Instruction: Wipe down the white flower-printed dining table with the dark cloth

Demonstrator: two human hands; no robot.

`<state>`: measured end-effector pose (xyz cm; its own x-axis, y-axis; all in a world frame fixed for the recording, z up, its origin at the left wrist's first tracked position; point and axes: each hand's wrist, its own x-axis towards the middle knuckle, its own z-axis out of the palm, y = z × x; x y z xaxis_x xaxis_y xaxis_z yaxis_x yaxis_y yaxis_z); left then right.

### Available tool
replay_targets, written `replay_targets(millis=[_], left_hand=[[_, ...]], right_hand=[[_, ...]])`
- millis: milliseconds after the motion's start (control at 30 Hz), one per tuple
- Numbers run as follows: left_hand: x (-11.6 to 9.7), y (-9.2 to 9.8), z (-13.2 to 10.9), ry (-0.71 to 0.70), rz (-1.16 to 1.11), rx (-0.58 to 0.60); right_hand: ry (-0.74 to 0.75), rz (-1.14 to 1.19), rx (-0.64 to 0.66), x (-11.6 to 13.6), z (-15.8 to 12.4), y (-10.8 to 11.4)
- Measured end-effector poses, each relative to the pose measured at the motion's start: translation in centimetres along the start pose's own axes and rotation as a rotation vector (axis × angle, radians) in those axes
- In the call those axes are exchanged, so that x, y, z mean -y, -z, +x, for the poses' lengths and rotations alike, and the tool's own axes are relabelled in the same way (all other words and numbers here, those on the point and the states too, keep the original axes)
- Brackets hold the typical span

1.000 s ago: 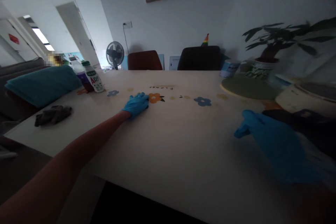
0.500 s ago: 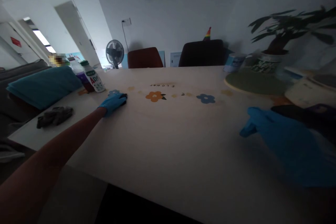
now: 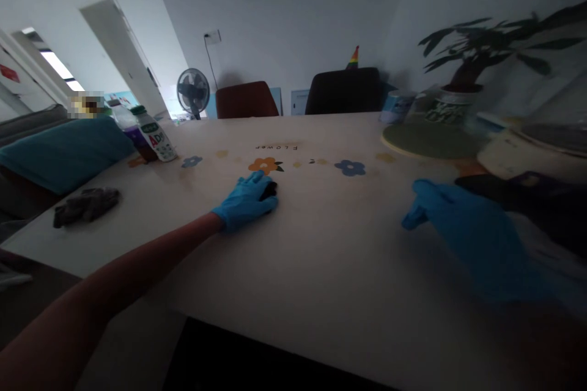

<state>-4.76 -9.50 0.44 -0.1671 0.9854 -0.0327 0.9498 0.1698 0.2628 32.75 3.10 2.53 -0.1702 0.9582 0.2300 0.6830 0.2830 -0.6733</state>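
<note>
My left hand [image 3: 247,201], in a blue glove, lies on the pale table [image 3: 321,244] just below the printed orange flower. Its fingers are closed on a small black wiping pad or cloth [image 3: 269,190], mostly covered by the palm. On the right, my right hand [image 3: 463,226], also blue-gloved, is held low near the table with its fingers curled. Blur and the angle hide what it holds, if anything. A dark object [image 3: 488,186] lies just behind that hand. A crumpled dark grey cloth [image 3: 87,206] rests on the table's left part.
Two bottles, one a white bottle [image 3: 155,137] with a green cap, stand at the far left. A potted plant [image 3: 452,104] stands by a round green mat [image 3: 431,140], with a cream pot [image 3: 513,153] at right. Chairs [image 3: 247,99] line the far edge.
My left hand has slid right along the table with the black pad, from the left blue flower to below the orange one. The view has turned slightly right; my right hand stays about where it was.
</note>
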Motion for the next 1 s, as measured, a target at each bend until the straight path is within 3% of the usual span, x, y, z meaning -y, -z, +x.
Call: replay_targets(millis=[100,300,567,800,900,1000], left_hand=[[-4.3,-1.8,1.8,-0.105,-0.032,0.031],[-12.2,-4.9,5.2,-0.245,-0.017,0.048],[-18.4,-5.5,9.9,-0.387,0.108,0.018],[-20.4,-6.3,14.2,-0.545,0.157,-0.008],[-19.2,-5.9,14.9,-0.495,0.11,0.007],[-16.2,-4.9,15.2,-0.357,0.018,0.025]], right_hand=[[-0.133,0.004,0.062,1.5,-0.4,0.7],[-0.131,0.06,0.046,2.1,-0.6,1.0],[-0.062,0.061,0.077,1.8,-0.8,1.2],[-0.084,0.059,0.088,2.1,-1.1,1.7],[-0.08,0.064,0.067,2.0,-1.0,1.6],[-0.068,0.071,0.067,1.8,-1.1,1.6]])
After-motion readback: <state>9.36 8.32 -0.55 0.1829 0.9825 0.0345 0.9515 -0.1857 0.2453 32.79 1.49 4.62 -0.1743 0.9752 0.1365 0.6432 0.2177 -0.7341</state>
